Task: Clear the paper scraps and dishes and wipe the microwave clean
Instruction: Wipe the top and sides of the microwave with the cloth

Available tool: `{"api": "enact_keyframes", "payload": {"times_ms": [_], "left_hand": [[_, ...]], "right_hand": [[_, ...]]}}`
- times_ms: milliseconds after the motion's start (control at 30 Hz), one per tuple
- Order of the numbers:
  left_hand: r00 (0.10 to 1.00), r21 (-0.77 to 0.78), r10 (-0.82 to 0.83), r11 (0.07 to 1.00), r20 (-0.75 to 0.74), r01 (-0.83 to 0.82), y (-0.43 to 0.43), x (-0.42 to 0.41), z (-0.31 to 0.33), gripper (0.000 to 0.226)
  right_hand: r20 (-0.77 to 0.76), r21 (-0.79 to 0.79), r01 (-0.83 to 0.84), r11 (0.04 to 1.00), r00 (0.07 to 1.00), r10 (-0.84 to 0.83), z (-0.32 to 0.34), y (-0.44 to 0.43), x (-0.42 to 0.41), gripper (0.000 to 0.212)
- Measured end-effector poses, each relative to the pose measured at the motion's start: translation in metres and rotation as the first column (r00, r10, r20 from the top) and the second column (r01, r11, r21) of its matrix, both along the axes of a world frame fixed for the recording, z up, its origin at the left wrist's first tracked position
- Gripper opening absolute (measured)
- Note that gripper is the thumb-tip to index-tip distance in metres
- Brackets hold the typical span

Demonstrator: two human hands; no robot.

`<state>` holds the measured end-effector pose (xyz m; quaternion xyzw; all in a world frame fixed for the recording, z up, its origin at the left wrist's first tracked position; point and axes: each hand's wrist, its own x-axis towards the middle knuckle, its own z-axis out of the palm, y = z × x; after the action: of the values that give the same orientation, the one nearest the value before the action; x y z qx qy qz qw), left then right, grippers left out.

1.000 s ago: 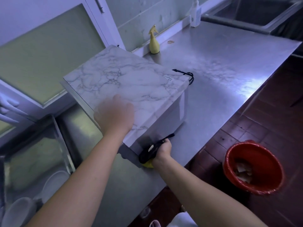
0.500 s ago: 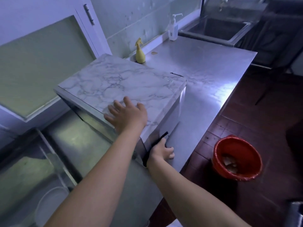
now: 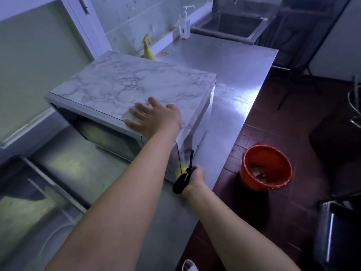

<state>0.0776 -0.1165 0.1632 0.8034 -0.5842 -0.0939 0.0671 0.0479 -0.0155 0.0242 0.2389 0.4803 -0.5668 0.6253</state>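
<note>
Wiping looks underway: the left hand [image 3: 156, 119] lies spread flat on the microwave [image 3: 136, 90] top, the right hand [image 3: 196, 176] is closed on a yellow cloth [image 3: 180, 170] at its side (paper scraps sit in the red bucket [image 3: 266, 167]), and the bench [image 3: 224, 61] looks clear.

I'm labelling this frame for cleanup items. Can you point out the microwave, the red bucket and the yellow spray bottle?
microwave [image 3: 136, 85]: head view, on its marble-patterned top.
red bucket [image 3: 252, 180]: head view, on its outer wall, left side.
yellow spray bottle [image 3: 148, 54]: head view, on its body behind the microwave.
</note>
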Motion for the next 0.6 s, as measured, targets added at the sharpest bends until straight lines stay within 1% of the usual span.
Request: {"api": "enact_keyframes", "payload": {"times_ms": [67,167,200,233,333,367,400,433,467,500,533,567,600], "left_hand": [[1.000,0.001,-0.008,1.000,0.009,0.008,0.001,0.000,0.001,0.065],[1.000,0.001,-0.015,1.000,0.012,0.015,0.001,0.001,0.002,0.066],[1.000,0.001,-0.018,1.000,0.016,0.018,0.001,0.001,0.002,0.066],[1.000,0.001,-0.020,1.000,0.024,0.020,0.001,0.001,0.002,0.066],[0.999,0.006,-0.022,1.000,0.042,0.022,0.002,0.001,0.001,0.066],[0.999,0.009,-0.021,1.000,0.042,0.020,0.001,0.002,0.002,0.065],[0.999,0.013,-0.016,1.000,0.040,0.016,0.001,0.002,0.002,0.065],[0.999,0.018,-0.011,1.000,0.033,0.010,0.000,0.002,0.003,0.064],[1.000,0.025,-0.012,1.000,0.025,0.011,-0.001,0.002,0.003,0.064],[0.999,0.036,-0.035,0.999,0.028,0.034,-0.002,0.002,0.002,0.064],[0.995,0.052,-0.093,0.995,0.046,0.090,-0.002,0.003,0.001,0.065],[0.981,0.072,-0.180,0.982,0.068,0.175,-0.002,0.007,-0.001,0.065],[0.958,0.086,-0.274,0.960,0.081,0.268,-0.002,0.013,-0.003,0.065]], "right_hand": [[0.119,-0.092,0.040,0.995,0.992,-0.028,-0.005,0.021,-0.013,0.008],[0.273,-0.199,0.037,0.979,0.962,0.019,-0.003,0.059,-0.041,0.020],[0.282,-0.246,0.048,0.968,0.959,0.024,0.001,0.068,-0.050,0.021],[0.254,-0.290,0.070,0.954,0.967,0.006,0.007,0.073,-0.058,0.019],[0.014,-0.438,0.106,0.893,0.994,-0.111,0.034,0.056,-0.073,0.016],[-0.104,-0.486,0.078,0.871,0.984,-0.147,0.047,0.043,-0.074,0.021],[-0.242,-0.518,0.011,0.855,0.957,-0.158,0.061,0.030,-0.074,0.028],[-0.397,-0.530,-0.085,0.843,0.904,-0.158,0.074,0.016,-0.071,0.035],[-0.551,-0.532,-0.184,0.827,0.817,-0.173,0.084,0.004,-0.065,0.048],[-0.683,-0.517,-0.280,0.809,0.705,-0.192,0.091,-0.006,-0.056,0.062],[-0.786,-0.475,-0.367,0.800,0.585,-0.198,0.093,-0.014,-0.046,0.073],[-0.850,-0.427,-0.431,0.795,0.492,-0.190,0.090,-0.021,-0.035,0.078],[-0.884,-0.392,-0.467,0.793,0.428,-0.185,0.086,-0.024,-0.026,0.079]]}}
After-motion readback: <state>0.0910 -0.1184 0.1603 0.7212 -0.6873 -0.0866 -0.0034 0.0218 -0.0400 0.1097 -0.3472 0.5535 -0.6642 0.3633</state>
